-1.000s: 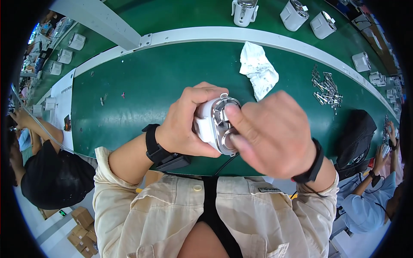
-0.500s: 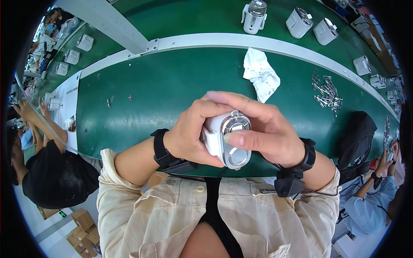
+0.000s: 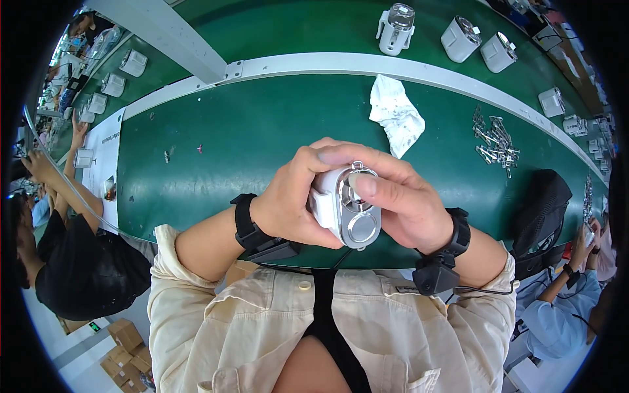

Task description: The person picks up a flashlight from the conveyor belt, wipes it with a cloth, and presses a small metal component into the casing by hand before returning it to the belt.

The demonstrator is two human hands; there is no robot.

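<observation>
A white oval-bodied device with a silver end [image 3: 361,228] is held between my two hands, above the near edge of the green table. My left hand [image 3: 287,196] wraps round its left side, beside a white side piece. My right hand [image 3: 414,200] curves over the far and right sides. The right thumb presses on the upper part of the silver end, covering some of it. A round silver ring shows below the thumb, and a small loop sticks out at the far tip. My fingers hide most of the body.
A crumpled white cloth [image 3: 397,116] and a heap of small metal parts [image 3: 499,145] lie on the table. A black bag [image 3: 543,211] rests at right. Beyond a white rail [image 3: 314,62], similar white devices [image 3: 460,39] stand on a green belt. People work at both sides.
My right thumb has slid from the middle of the silver end to its upper part, exposing the ring. The person at left has reached a hand toward the belt; its devices have shifted slightly.
</observation>
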